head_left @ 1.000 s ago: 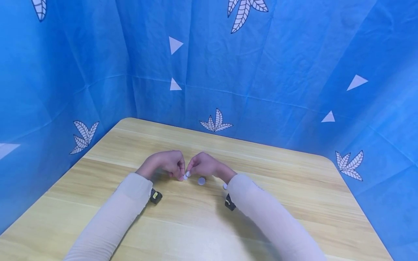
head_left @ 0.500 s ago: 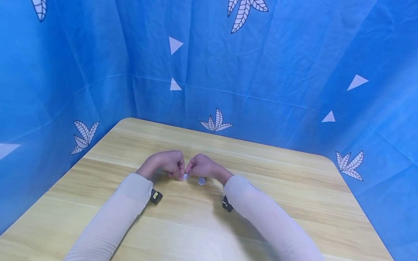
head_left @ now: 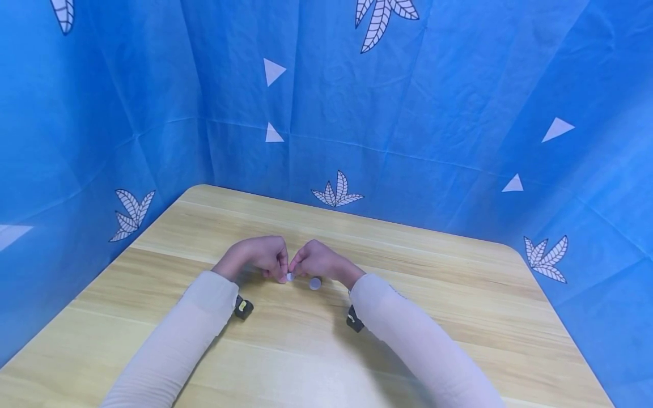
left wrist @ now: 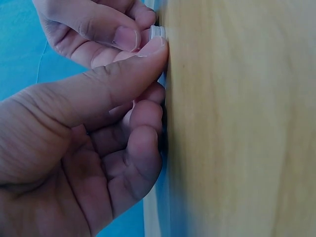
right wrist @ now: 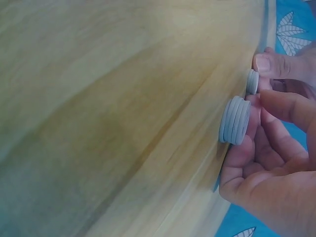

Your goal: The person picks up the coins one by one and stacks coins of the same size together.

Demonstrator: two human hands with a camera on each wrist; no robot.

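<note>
My left hand [head_left: 269,258] pinches a small stack of pale grey coin-like discs [right wrist: 252,81] low on the table, thumb on the near side. Opposite it, my right hand [head_left: 317,260] has its thumb and finger together at the same stack; they pinch a disc there, largely covered by the fingers. The fingertips of both hands nearly meet, as the left wrist view shows around the discs [left wrist: 157,32]. A taller stack of several similar discs [right wrist: 234,121] stands just beside the right fingers, apart from the small one.
The light wood table [head_left: 285,351] stretches around both forearms. Blue patterned curtain [head_left: 408,113] hangs behind and along its sides. Dark wrist cameras [head_left: 244,307] sit under both cuffs, close to the tabletop.
My right hand has shifted slightly left and lowered a disc onto the small stack by the left fingers. A pale disc near the right cuff is now hidden. The left hand stays put.
</note>
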